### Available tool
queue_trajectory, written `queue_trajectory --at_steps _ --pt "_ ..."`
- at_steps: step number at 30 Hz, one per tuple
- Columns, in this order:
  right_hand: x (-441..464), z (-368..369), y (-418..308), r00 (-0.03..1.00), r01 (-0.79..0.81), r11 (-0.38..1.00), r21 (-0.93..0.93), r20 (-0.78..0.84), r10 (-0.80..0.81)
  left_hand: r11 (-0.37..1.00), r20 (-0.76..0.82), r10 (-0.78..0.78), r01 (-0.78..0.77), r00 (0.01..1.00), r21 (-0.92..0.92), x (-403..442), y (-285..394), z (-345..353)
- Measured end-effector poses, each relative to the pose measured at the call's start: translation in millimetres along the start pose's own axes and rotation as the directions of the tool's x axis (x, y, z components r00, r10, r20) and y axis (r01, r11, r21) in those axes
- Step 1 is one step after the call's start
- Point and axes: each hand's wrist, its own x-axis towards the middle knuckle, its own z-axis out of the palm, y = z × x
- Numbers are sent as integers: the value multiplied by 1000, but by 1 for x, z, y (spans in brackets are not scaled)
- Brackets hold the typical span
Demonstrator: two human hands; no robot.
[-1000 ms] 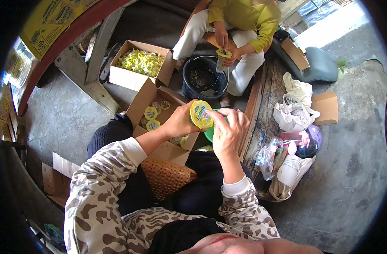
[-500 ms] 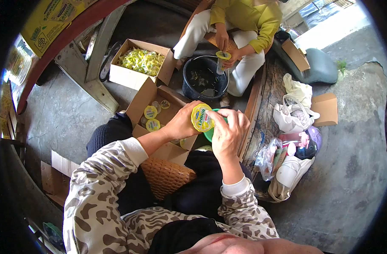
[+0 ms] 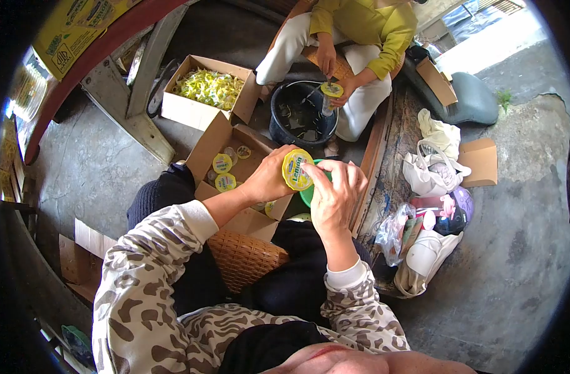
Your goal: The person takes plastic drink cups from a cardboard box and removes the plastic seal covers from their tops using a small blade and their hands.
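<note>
My left hand (image 3: pixel 270 177) is wrapped round a cup with a yellow "Lemon" lid (image 3: pixel 297 169), its printed top turned up toward me. The fingertips of my right hand (image 3: pixel 335 194) rest on the right part of that lid; its fingers are bent, and whether they pinch anything is too small to tell. Under my hands stands an open cardboard box (image 3: pixel 203 149) with several yellow-lidded cups (image 3: pixel 225 182) inside. A green container (image 3: pixel 307 197) shows partly behind my right hand.
Across from me sits a person (image 3: pixel 367 37) holding another yellow-lidded cup over a black bucket (image 3: pixel 274 118). A carton (image 3: pixel 188 112) of yellow-and-clear scraps stands left of the bucket. Bags (image 3: pixel 426 252) lie at the right. A woven wicker piece (image 3: pixel 244 258) is between my legs.
The lid in my left hand has tilted and shifted slightly, with my right fingertips still on it. The other person's cup has moved a little down and right.
</note>
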Motion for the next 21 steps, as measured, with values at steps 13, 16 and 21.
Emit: queue_trajectory --at_steps 13,16,21 --pt "2 1 -6 999 22 998 -52 26 -20 998 -37 34 -32 999 59 0 -5 2" --pt "3 -1 -8 999 25 998 -49 24 -24 999 -42 4 -2 999 51 -1 -5 2" --pt "1 5 -12 999 19 998 -67 51 -15 999 -48 27 -25 998 33 -2 -5 3"
